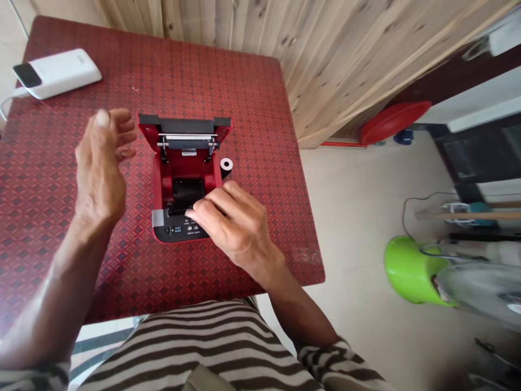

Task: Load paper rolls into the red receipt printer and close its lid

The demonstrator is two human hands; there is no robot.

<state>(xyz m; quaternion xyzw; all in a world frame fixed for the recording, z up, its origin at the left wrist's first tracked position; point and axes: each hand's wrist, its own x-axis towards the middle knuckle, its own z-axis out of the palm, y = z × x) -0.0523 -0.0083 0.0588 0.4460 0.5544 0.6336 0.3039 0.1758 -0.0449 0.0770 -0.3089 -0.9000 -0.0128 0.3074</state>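
On the table, a small red and black receipt printer [158, 187] stands with its lid [187, 126] raised. A dark, glossy paper roll [188, 190] lies in its bay, its loose edge reaching the front panel. My right hand [236, 217] is closed at that edge, thumb and fingers pinching the black paper; the fingertips partly cover the panel's right side. To the left of the printer my left hand [101, 168] is raised in the air, fingers apart, touching nothing. Just right of the printer stands a second small roll [226, 165] with a white end and dark side, partly hidden by my right hand.
A white power bank [61, 73] with a cable lies at the table's far left corner. Wood panelling [228, 27] borders the table's far side. On the floor to the right are a lime green stool or bucket [411, 271] and a red basin [394, 120].
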